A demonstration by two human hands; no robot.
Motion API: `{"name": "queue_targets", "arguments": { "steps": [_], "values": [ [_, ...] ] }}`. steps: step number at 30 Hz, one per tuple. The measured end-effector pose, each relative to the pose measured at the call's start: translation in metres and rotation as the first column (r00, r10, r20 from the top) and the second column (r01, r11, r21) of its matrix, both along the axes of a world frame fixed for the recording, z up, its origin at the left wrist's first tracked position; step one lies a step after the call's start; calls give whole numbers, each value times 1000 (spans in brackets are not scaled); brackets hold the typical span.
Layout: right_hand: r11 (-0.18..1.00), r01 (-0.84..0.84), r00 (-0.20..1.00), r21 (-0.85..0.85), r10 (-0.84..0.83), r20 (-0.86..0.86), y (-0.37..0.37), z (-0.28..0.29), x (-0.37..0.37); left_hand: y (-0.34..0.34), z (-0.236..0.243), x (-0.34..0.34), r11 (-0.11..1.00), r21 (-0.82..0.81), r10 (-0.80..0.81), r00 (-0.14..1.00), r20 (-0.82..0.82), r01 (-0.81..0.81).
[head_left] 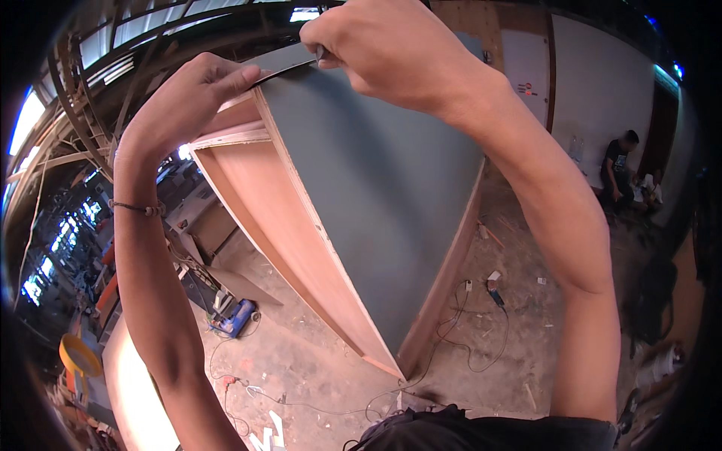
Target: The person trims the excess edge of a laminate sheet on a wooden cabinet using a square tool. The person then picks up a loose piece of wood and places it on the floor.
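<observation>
Thin dark strip (289, 69): spanned between two bare hands, it is held at a slant, rising to the right, over the far end of the grey-green panel (391, 195), near its upper left corner; whether the panel is touched along the whole length cannot be told.
Left hand (199, 86): here the strip's left end is pinned under an extended thumb; the other fingers are bent, their tips partly hidden.
Right hand (346, 49): the other end is gripped in tightly curled fingers, and a dark piece is glimpsed between them; whether it is part of the strip cannot be made out.
Wooden cabinet carcass (271, 195): the panel is carried as its upper face, bordered by a pale raw edge; on the left, a pinkish interior is exposed, split by a crosspiece (237, 140).
Left wrist: a dark beaded bracelet (139, 209) is worn.
Concrete floor (301, 368): crossed by cables, it is littered with white scraps (269, 432); a blue power tool (239, 317) is seen resting left of the carcass.
Far right: a seated person (618, 169) in dark clothing is seen by a pale wall (602, 83), well apart from the work.
</observation>
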State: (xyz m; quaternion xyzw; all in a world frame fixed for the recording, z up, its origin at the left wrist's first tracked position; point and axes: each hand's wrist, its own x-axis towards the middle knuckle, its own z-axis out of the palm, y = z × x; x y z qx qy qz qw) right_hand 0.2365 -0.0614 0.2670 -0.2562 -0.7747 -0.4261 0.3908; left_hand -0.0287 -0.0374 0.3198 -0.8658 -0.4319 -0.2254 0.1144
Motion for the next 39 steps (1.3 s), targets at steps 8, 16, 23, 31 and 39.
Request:
{"name": "queue_targets", "arguments": {
  "steps": [8,16,23,31,39],
  "values": [
    [997,-11,999,-77,8,-38,-8,-2,22,3,8,11,986,-40,-162,987,-12,162],
    [1000,19,1000,2,-19,2,16,-3,19,36,27,15,975,-188,98,987,-126,-121],
    [1000,14,1000,-6,-14,10,-2,2,38,48,34,-6,884,-465,120,986,113,-54],
    [997,19,999,70,-22,38,-6,6,48,45,37,-7,865,-502,28,995,94,23],
    [999,-26,999,-21,25,-32,22,4,44,45,47,-18,796,-599,3,989,146,86]
  ]
}}
